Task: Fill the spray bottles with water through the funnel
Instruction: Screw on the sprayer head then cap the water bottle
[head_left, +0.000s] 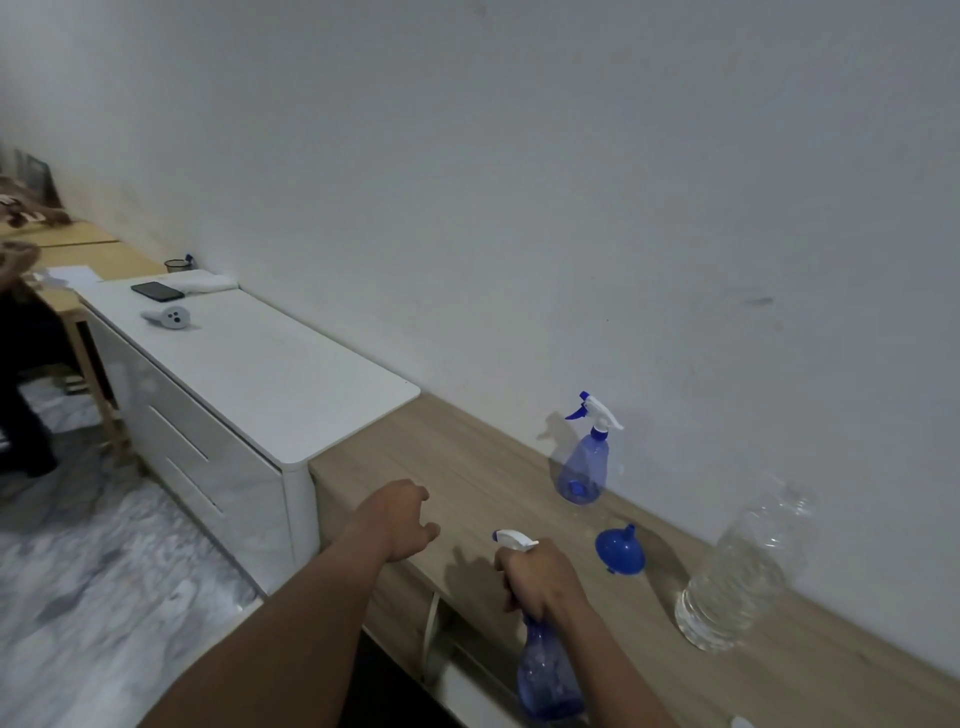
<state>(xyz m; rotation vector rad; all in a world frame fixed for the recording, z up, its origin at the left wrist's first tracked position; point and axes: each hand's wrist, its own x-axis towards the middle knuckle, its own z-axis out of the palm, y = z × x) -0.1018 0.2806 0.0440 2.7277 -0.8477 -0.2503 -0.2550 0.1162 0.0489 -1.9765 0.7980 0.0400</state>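
Right hand (540, 579) wraps its fingers (510, 595) round the neck of the near spray bottle (545, 670), likely to twist the head off. Left hand (397, 519) hovers, fingers loosely curled, holding nothing (ready to steady it, probably). Funnel (621, 552) and water bottle (743, 571) sit close by on the surface (467, 452).

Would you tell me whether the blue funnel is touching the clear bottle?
Apart. The head view shows bare countertop between the funnel and the clear bottle.
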